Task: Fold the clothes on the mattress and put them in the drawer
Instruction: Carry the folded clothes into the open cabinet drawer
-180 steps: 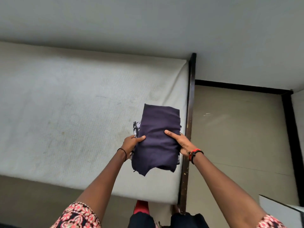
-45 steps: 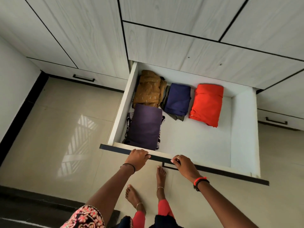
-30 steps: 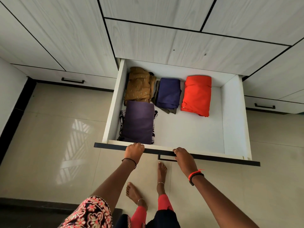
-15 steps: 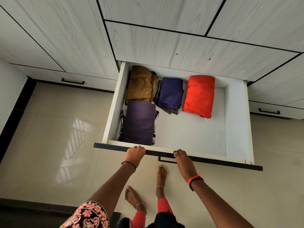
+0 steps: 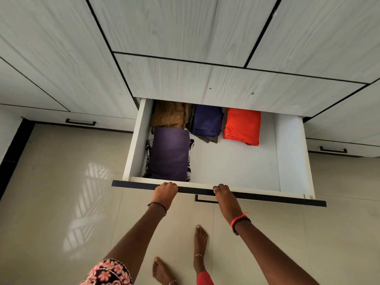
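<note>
Clothes sit folded in the drawer (image 5: 236, 163), packed from its left wall so the right side is free for more. A purple stack (image 5: 170, 153) lies at the front left with a brown pile (image 5: 169, 115) behind it, then a navy pile (image 5: 207, 120) and a red pile (image 5: 242, 125) along the back. My left hand (image 5: 165, 194) and right hand (image 5: 225, 197) both curl their fingers over the front edge (image 5: 267, 198), gripping it side by side near the middle (an even hold should keep the drawer from skewing, I'd judge, if I push it shut). Printed fabric (image 5: 149, 144) peeks out under the purple stack, but I can't tell what it is. The cupboard front (image 5: 205, 83) hides the back ends of the brown and navy piles. My right hand covers part of the handle (image 5: 202, 200), and my fingertips are out of sight past the edge. No mattress is in view.
</note>
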Demonstrator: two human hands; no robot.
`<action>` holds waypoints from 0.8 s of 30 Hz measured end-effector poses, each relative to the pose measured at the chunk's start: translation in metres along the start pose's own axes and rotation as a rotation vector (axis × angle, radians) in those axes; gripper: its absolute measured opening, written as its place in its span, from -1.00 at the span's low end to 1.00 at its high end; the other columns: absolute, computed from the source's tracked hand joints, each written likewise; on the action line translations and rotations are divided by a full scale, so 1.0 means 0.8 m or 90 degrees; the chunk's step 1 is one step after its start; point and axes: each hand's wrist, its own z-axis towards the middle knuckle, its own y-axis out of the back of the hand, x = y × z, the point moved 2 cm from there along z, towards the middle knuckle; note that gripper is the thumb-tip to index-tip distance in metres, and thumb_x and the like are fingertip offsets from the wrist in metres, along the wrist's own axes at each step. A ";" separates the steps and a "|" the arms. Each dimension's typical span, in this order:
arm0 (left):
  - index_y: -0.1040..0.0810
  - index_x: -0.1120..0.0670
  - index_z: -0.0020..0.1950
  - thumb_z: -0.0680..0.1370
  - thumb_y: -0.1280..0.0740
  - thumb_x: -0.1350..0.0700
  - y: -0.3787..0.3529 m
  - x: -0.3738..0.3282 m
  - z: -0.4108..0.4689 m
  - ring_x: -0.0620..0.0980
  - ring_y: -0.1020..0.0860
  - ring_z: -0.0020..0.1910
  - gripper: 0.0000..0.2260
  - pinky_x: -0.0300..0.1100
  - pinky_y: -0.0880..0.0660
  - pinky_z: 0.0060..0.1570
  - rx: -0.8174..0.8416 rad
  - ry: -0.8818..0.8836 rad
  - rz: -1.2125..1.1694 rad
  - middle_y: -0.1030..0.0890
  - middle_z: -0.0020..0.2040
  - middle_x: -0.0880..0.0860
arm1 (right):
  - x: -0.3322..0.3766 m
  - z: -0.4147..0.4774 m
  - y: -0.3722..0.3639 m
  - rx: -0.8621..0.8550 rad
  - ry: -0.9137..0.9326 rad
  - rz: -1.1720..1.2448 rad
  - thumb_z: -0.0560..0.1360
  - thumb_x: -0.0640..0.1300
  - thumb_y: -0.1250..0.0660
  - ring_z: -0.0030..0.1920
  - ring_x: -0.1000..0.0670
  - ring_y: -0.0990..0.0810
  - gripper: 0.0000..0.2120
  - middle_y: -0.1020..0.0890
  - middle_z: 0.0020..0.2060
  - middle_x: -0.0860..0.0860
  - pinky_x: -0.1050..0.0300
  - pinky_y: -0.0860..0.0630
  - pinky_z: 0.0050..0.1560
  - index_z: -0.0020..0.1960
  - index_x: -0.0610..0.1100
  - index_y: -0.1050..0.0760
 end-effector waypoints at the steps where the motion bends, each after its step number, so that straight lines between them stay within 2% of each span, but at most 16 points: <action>1: -0.43 0.15 0.23 0.59 -0.13 0.34 0.001 0.001 0.001 0.06 -0.51 0.17 -0.74 -0.11 -0.47 0.05 0.004 0.003 0.002 -0.53 0.17 0.08 | 0.000 0.003 0.002 0.002 0.005 -0.003 0.51 -0.45 -0.15 0.22 -0.05 -0.41 -0.59 -0.46 0.18 -0.11 0.18 -0.52 0.08 0.31 -0.22 -0.36; 4: -0.43 0.14 0.23 0.59 -0.13 0.33 0.008 0.006 0.016 0.04 -0.52 0.17 -0.74 -0.12 -0.47 0.05 0.001 0.004 -0.007 -0.53 0.16 0.07 | -0.004 0.018 0.011 0.011 0.011 0.004 0.51 -0.44 -0.16 0.20 -0.06 -0.43 -0.64 -0.47 0.16 -0.12 0.18 -0.51 0.07 0.28 -0.23 -0.39; 6: -0.43 0.13 0.23 0.59 -0.13 0.33 0.011 0.008 0.026 0.03 -0.52 0.16 -0.74 -0.13 -0.47 0.04 -0.013 0.000 -0.015 -0.53 0.15 0.06 | -0.003 0.027 0.020 -0.009 0.008 -0.019 0.45 -0.44 -0.29 0.11 -0.06 -0.50 -0.67 -0.52 0.07 -0.13 0.21 -0.56 -0.01 0.18 -0.24 -0.47; 7: -0.42 0.13 0.23 0.59 -0.13 0.33 0.013 0.010 0.032 0.03 -0.52 0.16 -0.74 -0.14 -0.47 0.04 -0.020 -0.002 -0.010 -0.54 0.15 0.06 | -0.005 0.034 0.023 -0.025 0.003 -0.014 0.32 -0.43 -0.44 -0.01 -0.03 -0.56 -0.66 -0.57 -0.06 -0.11 0.26 -0.58 -0.16 0.06 -0.22 -0.55; 8: -0.42 0.12 0.23 0.58 -0.13 0.33 0.016 0.011 0.035 0.02 -0.52 0.16 -0.74 -0.14 -0.47 0.03 -0.020 -0.002 -0.009 -0.54 0.15 0.06 | -0.005 0.039 0.023 -0.023 0.005 -0.012 0.11 -0.40 -0.59 -0.19 0.01 -0.59 -0.60 -0.58 -0.22 -0.06 0.32 -0.56 -0.36 -0.12 -0.19 -0.59; 9: -0.42 0.12 0.23 0.58 -0.14 0.33 0.020 0.012 0.039 0.02 -0.52 0.16 -0.74 -0.15 -0.47 0.04 -0.018 -0.002 -0.005 -0.53 0.16 0.05 | -0.005 0.044 0.025 -0.010 0.000 -0.018 -0.09 -0.38 -0.64 -0.33 0.05 -0.57 -0.54 -0.56 -0.35 -0.02 0.35 -0.49 -0.52 -0.26 -0.15 -0.59; 10: -0.41 0.11 0.24 0.58 -0.14 0.32 0.023 0.013 0.046 0.01 -0.52 0.16 -0.74 -0.16 -0.47 0.04 -0.017 -0.003 -0.004 -0.53 0.16 0.05 | -0.008 0.051 0.026 -0.005 -0.009 -0.020 -0.20 -0.36 -0.65 -0.41 0.08 -0.55 -0.51 -0.53 -0.42 0.01 0.36 -0.42 -0.60 -0.34 -0.12 -0.57; 13: -0.43 0.12 0.24 0.57 -0.19 0.30 0.030 0.016 0.056 -0.01 -0.53 0.14 -0.74 -0.19 -0.48 0.01 -0.003 -0.004 -0.005 -0.54 0.15 0.04 | -0.009 0.064 0.031 -0.006 -0.020 -0.028 -0.29 -0.36 -0.64 -0.46 0.09 -0.52 -0.49 -0.51 -0.48 0.02 0.36 -0.36 -0.66 -0.41 -0.11 -0.56; 14: -0.49 0.12 0.17 0.53 -0.30 0.29 0.032 0.017 0.059 -0.02 -0.57 0.06 -0.76 -0.21 -0.51 -0.07 0.004 -0.001 0.005 -0.58 0.07 0.04 | -0.009 0.067 0.033 -0.014 -0.019 -0.026 -0.30 -0.36 -0.64 -0.47 0.09 -0.52 -0.49 -0.51 -0.48 0.02 0.37 -0.36 -0.67 -0.41 -0.12 -0.56; 16: -0.61 0.10 -0.13 0.22 -0.60 0.26 0.037 0.019 0.070 -0.07 -0.62 -0.28 -0.70 -0.26 -0.52 -0.40 -0.022 -0.014 -0.014 -0.62 -0.26 0.00 | -0.011 0.075 0.040 -0.008 -0.022 -0.021 -0.32 -0.35 -0.64 -0.47 0.08 -0.52 -0.48 -0.51 -0.48 0.00 0.36 -0.38 -0.67 -0.42 -0.13 -0.56; 17: -0.62 0.09 -0.21 0.11 -0.64 0.26 0.040 0.020 0.075 -0.08 -0.60 -0.38 -0.66 -0.27 -0.49 -0.50 -0.035 -0.013 -0.017 -0.60 -0.34 -0.01 | -0.013 0.080 0.042 0.000 -0.024 -0.014 -0.32 -0.34 -0.65 -0.47 0.08 -0.53 -0.48 -0.52 -0.48 0.00 0.36 -0.38 -0.67 -0.42 -0.13 -0.56; 18: -0.62 0.11 -0.14 0.19 -0.61 0.26 0.043 0.021 0.078 -0.07 -0.61 -0.31 -0.68 -0.26 -0.51 -0.43 -0.017 -0.012 -0.030 -0.62 -0.28 0.01 | -0.014 0.084 0.044 -0.004 -0.025 -0.009 -0.32 -0.34 -0.65 -0.47 0.08 -0.53 -0.48 -0.52 -0.48 -0.01 0.36 -0.38 -0.67 -0.41 -0.13 -0.56; 20: -0.48 0.12 0.20 0.51 -0.32 0.27 0.047 0.020 0.086 -0.03 -0.57 0.06 -0.74 -0.24 -0.52 -0.07 -0.002 0.010 -0.013 -0.59 0.07 0.04 | -0.017 0.094 0.046 -0.020 -0.026 -0.007 -0.33 -0.36 -0.64 -0.47 0.07 -0.52 -0.48 -0.51 -0.48 -0.01 0.35 -0.37 -0.69 -0.42 -0.14 -0.56; 21: -0.41 0.12 0.28 0.58 -0.22 0.27 0.050 0.021 0.092 -0.03 -0.52 0.15 -0.72 -0.23 -0.48 0.03 -0.026 0.008 -0.024 -0.54 0.17 0.04 | -0.018 0.100 0.048 -0.028 -0.025 -0.006 -0.33 -0.36 -0.64 -0.47 0.07 -0.53 -0.48 -0.51 -0.48 -0.01 0.35 -0.37 -0.69 -0.42 -0.14 -0.56; 24: -0.36 0.11 0.34 0.60 -0.17 0.26 0.060 0.024 0.115 -0.03 -0.48 0.21 -0.70 -0.21 -0.45 0.11 -0.048 0.018 -0.037 -0.50 0.22 0.03 | -0.022 0.123 0.056 -0.040 -0.034 -0.016 -0.29 -0.38 -0.64 -0.46 0.06 -0.54 -0.50 -0.52 -0.48 -0.03 0.33 -0.41 -0.67 -0.42 -0.15 -0.56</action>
